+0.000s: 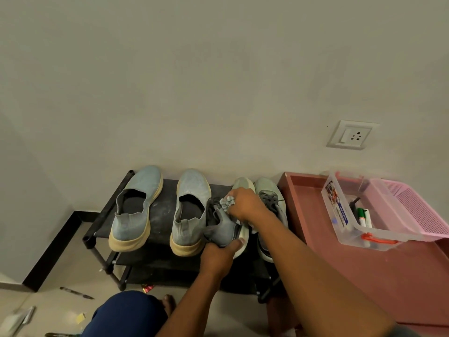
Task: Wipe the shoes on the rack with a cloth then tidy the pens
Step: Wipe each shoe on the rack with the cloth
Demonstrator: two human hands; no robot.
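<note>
On the black shoe rack (163, 216) stand two blue slip-on shoes (136, 207) (189, 210) with cream soles. Right of them a grey-green sneaker (223, 229) is tipped onto its side; my left hand (218, 254) grips its heel and sole. My right hand (245, 205) holds a crumpled checked cloth (226, 203) against that sneaker's upper. Its partner sneaker (271, 205) stands upright at the rack's right end. A dark pen (76, 293) lies on the floor at the lower left, and markers (363, 216) sit in a clear plastic box (340, 215).
A pink table (364, 276) stands right of the rack, bearing the clear box and a pink mesh basket (418, 210). A wall socket (352, 135) is above it. Small scraps and a white object (17, 319) lie on the floor at the lower left. My knee (124, 314) is below.
</note>
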